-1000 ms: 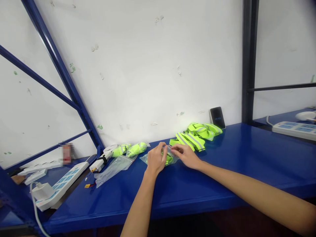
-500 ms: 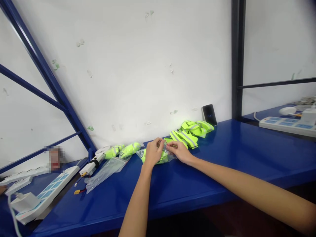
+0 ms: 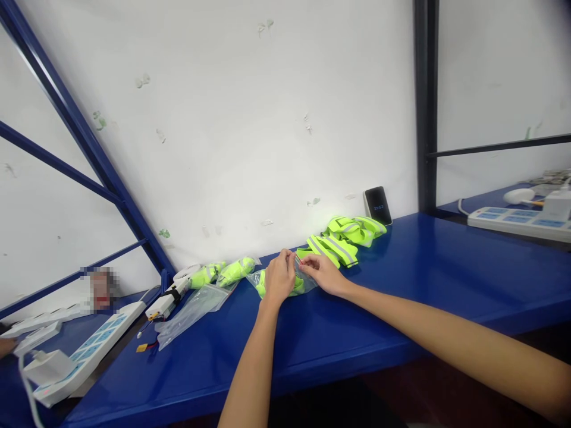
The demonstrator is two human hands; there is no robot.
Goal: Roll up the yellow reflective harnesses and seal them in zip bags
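A clear zip bag [image 3: 309, 283] with a neon-yellow reflective strap [image 3: 296, 285] inside lies on the blue table under my hands. My left hand [image 3: 281, 276] pinches the bag's top edge, where a thin red line shows. Close beside it, my right hand [image 3: 325, 273] has thumb and forefinger closed on the same edge. My left hand hides part of the bag. Just behind my right hand are loose neon-yellow straps with grey bands [image 3: 334, 249], and a further heap of them [image 3: 354, 229] lies against the wall.
Two filled bags [image 3: 236, 271] and flat clear bags [image 3: 196, 312] lie to the left, by a white battery pack [image 3: 167, 300] with wires. A small clock display [image 3: 377, 205] leans on the wall. White power strips [image 3: 91, 351] flank both sides; a blue frame post [image 3: 102, 160] rises left.
The view has shifted slightly. My left hand has turned a little and moved slightly right along the bag's edge; my right hand stays nearly where it was.
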